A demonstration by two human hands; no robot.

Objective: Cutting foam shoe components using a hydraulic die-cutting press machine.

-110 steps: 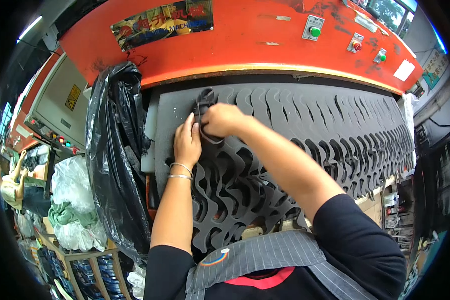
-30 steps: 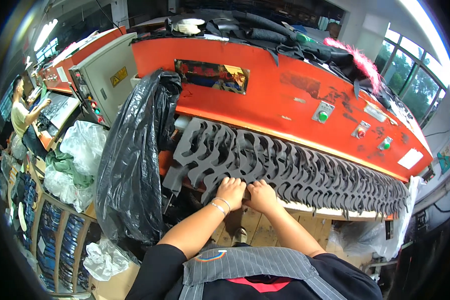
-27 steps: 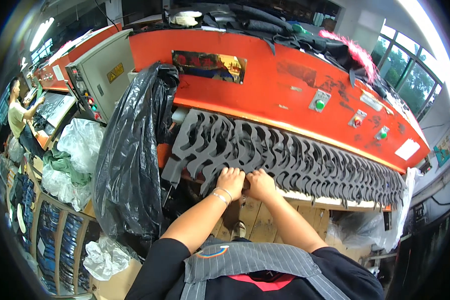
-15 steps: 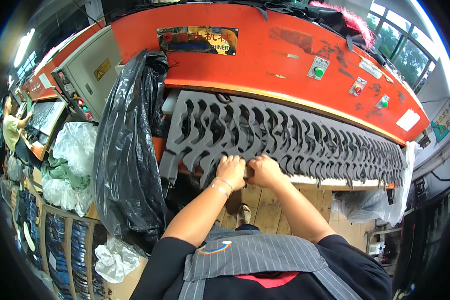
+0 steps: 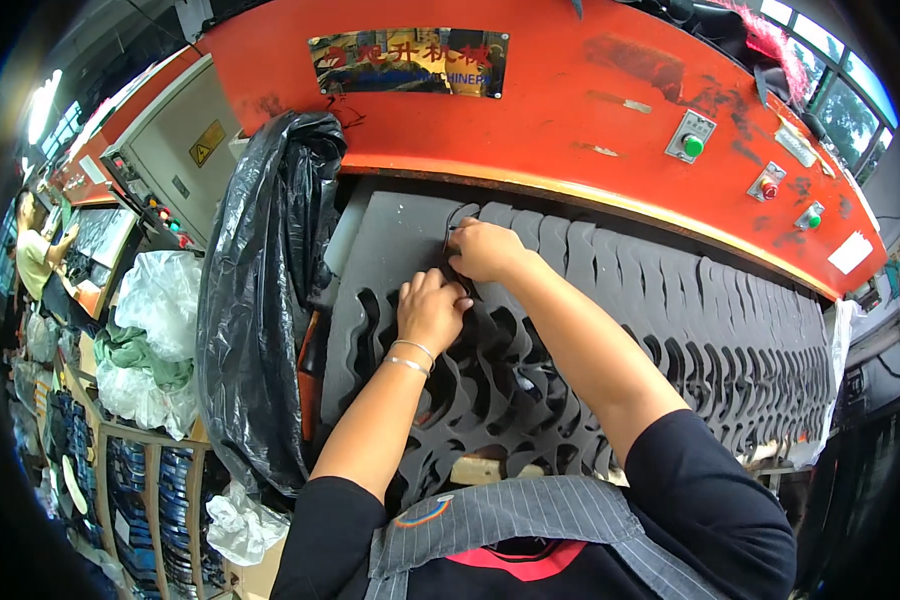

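Note:
A dark, narrow, curved cutting die [image 5: 453, 218] stands on the grey foam sheet [image 5: 402, 235], near its far left part. My right hand [image 5: 487, 250] is closed on the die's far part. My left hand [image 5: 432, 312] has its fingers curled at the near end, which they mostly hide. Plain foam lies to the left of the die. To the right, the far band of foam shows wavy cut lines with strips still in place. Nearer me, the sheet has rows of crescent-shaped openings.
Over the sheet's far edge stands a red-orange machine [image 5: 560, 130] with green and red buttons. A black plastic bag [image 5: 260, 300] hangs at the left. Clear plastic bags [image 5: 160, 300] and racks of dark parts [image 5: 145, 500] are farther left. Another person [image 5: 38, 255] works there.
The foam sheet has come toward me, baring its far band. Both my hands have left its near edge and reached forward to the cutting die.

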